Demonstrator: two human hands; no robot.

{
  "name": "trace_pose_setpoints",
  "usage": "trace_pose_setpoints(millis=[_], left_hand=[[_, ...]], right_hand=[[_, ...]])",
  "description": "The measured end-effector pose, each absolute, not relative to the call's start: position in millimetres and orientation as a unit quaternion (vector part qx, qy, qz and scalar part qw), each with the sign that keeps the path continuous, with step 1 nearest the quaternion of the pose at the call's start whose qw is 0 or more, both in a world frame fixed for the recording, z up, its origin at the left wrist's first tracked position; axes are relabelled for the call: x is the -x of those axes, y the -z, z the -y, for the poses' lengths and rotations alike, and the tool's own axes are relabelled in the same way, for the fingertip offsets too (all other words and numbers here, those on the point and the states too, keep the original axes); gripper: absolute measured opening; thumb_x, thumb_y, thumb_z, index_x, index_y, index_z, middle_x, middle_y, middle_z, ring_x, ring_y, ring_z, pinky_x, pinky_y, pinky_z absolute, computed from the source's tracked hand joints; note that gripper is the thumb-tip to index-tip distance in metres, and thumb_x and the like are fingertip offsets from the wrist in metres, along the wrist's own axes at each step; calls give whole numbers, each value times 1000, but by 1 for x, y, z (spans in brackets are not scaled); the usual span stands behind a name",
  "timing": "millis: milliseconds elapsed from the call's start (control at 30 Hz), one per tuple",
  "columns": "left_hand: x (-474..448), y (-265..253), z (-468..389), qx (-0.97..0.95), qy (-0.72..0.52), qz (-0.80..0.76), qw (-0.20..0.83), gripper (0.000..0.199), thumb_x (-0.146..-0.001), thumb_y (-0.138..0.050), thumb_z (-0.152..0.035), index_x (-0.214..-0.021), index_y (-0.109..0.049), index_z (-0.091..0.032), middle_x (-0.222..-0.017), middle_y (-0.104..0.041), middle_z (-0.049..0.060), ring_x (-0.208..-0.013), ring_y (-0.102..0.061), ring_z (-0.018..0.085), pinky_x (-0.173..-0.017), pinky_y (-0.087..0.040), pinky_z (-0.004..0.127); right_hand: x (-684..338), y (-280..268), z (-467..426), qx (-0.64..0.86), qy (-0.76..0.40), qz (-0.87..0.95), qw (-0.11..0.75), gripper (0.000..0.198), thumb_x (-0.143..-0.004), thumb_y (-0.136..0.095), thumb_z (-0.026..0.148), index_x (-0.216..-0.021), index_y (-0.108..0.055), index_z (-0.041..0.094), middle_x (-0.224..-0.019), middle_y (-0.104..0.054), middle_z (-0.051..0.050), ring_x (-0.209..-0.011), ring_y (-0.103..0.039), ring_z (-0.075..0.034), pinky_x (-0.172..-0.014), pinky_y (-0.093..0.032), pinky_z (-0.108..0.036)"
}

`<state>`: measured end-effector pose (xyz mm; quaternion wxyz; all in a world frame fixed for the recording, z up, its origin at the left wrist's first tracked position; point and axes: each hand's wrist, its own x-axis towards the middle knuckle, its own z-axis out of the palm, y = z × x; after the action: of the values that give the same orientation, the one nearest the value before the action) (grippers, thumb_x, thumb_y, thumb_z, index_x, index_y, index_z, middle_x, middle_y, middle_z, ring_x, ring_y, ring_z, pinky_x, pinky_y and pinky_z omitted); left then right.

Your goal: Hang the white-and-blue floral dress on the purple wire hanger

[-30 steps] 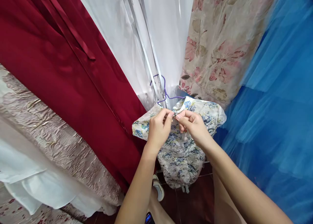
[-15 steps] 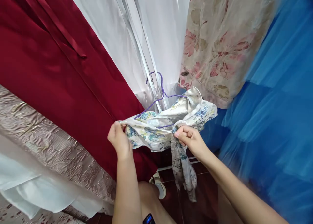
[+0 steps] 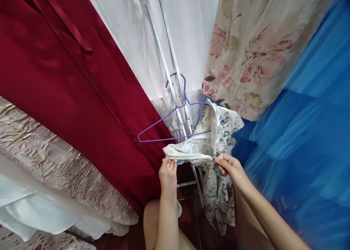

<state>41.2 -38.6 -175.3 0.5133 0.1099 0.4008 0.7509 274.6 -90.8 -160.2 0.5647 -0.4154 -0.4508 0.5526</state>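
Observation:
A purple hanger [image 3: 153,127] has its hook at the white metal bars. Its left half is bare. On its right half hangs a white floral garment [image 3: 228,122] with blue and yellow print, its lower part dangling toward the floor. My left hand [image 3: 168,172] is closed on the garment's left end below the hanger, some fingertips hidden beneath the cloth. With thumb and fingers, my right hand [image 3: 231,168] pinches the garment's pale edging near its middle. Between both hands the edging is stretched nearly straight.
White metal bars [image 3: 164,57] run down the middle. Dark red cloth [image 3: 90,108] and a pinkish textured fabric [image 3: 54,159] hang left. Cream fabric with pink flowers [image 3: 246,60] and blue tulle [image 3: 306,133] hang right. Dark red tiles [image 3: 188,221] lie below.
The garment's left side has come off the hanger's left arm and sits lower. My left hand has moved right and down with it. My right hand has shifted slightly right and down, still pinching.

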Motion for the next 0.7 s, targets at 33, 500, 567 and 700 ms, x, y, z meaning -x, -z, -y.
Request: trace_pose_setpoints(millis=[33,500,567,700], left_hand=[[-45,176,45,-108,-751,-406,510,15,-98,-49,-19,-88,-60,-15,-86,-64,7,-80,-65,14,-85,-52,29],[-86,96,120,-597,-640,-400,273,20,-98,-54,-32,-89,-65,-18,-90,-61,3,-89,-57,16,-82,-44,24],[-99,97,126,-625,-602,-390,309,20,-99,-52,-31,-88,-63,-18,-86,-59,2,-83,-56,16,-78,-44,24],[-115,107,135,-649,-562,-379,344,20,-100,-49,-29,-89,-60,-18,-84,-57,2,-80,-55,15,-78,-43,25]], right_hand=[[-278,168,92,423,-554,441,566,33,-89,-66,45,-71,-56,19,-50,-43,6,-48,-28,-10,-51,-17,-27],[-293,211,71,510,-460,379,620,41,-80,-70,51,-58,-51,21,-50,-43,4,-47,-34,-12,-48,-24,-28],[-284,227,73,525,-461,380,606,44,-78,-70,52,-53,-47,22,-46,-42,4,-45,-34,-12,-47,-25,-28],[-274,252,85,546,-473,397,566,46,-77,-65,55,-51,-46,23,-42,-41,5,-41,-34,-12,-45,-26,-27]])
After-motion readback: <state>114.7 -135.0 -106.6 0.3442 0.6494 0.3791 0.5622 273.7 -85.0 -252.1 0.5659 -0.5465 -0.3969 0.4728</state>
